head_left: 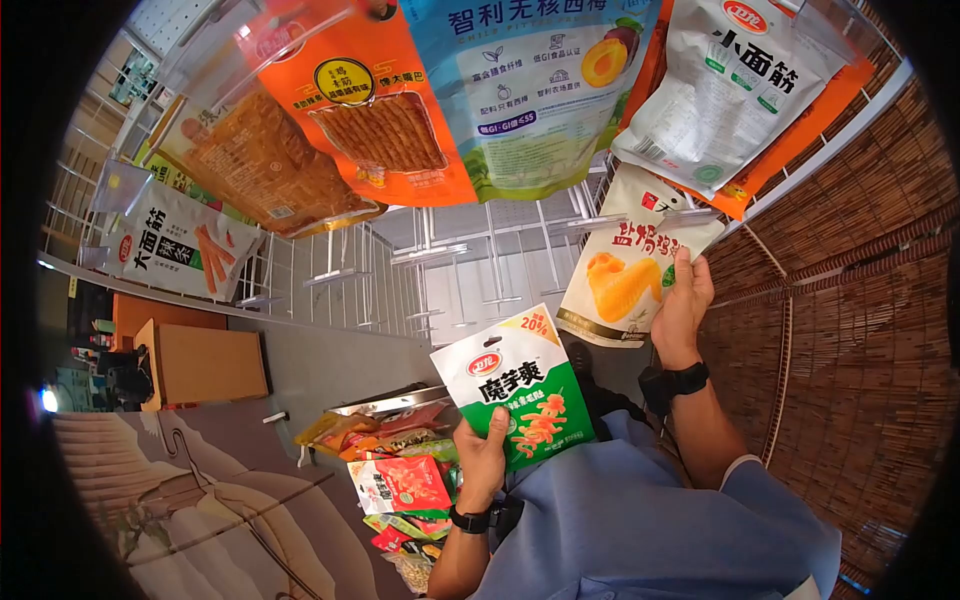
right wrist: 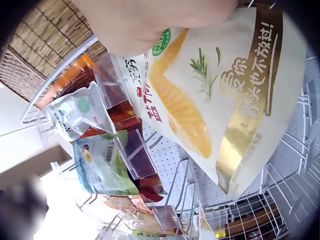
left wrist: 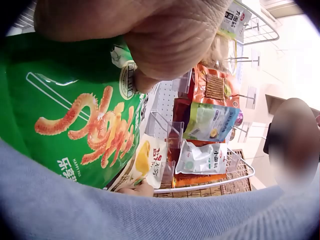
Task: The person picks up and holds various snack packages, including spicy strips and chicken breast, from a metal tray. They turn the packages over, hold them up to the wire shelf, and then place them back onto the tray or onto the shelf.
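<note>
My left hand (head_left: 480,462) holds a white-and-green snack packet (head_left: 520,375) by its lower left side, thumb across the front. Orange curly pieces are printed on that packet, which fills much of the left wrist view. At the right, my right hand (head_left: 684,300) grips the edge of a cream-coloured bag (head_left: 610,275) with a chicken wing printed on it. The bag's top lies behind a clear tag holder on the lower row of rack hooks. Close up in the right wrist view, the hand (right wrist: 155,22) covers part of the bag's edge.
Above hang an orange bag (head_left: 375,120), a blue-green prune bag (head_left: 530,110) and a silver packet (head_left: 715,100). Wire hooks (head_left: 335,275) with clear tags jut out in front. Assorted packets, including a red-and-white one (head_left: 400,483), lie by my left forearm. A woven blind (head_left: 860,320) borders the right.
</note>
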### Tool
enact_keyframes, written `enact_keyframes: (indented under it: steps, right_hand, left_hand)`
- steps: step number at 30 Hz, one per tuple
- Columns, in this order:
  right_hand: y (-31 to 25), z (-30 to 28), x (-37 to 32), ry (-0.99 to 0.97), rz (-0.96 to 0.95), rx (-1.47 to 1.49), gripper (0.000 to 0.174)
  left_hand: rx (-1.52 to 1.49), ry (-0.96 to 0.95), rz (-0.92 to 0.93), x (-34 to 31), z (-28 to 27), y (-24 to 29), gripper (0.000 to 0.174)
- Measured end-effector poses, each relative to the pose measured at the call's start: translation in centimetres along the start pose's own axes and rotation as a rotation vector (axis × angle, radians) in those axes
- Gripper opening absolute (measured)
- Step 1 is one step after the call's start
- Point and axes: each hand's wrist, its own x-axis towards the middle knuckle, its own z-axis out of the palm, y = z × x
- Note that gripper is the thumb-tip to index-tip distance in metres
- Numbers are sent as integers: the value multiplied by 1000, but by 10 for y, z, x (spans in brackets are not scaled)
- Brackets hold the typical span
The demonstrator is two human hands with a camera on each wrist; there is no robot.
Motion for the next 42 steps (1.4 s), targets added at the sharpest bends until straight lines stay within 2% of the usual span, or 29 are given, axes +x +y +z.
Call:
enact_keyframes:
  steps: [17, 28, 37, 42]
  right_hand:
    - [-4, 23, 12, 28, 52, 67, 24]
    - [3, 27, 7, 129, 125, 178, 23]
    - [4, 24, 7, 67, 106, 96, 24]
    - [28, 8, 30, 48, 55, -5, 21]
  left_hand:
    - [-15, 10, -23, -3, 3, 2, 26]
    - [9, 17, -33, -1, 1, -2, 27]
    - [23, 30, -39, -8, 3, 2, 26]
    - [15, 26, -46, -8, 2, 0, 26]
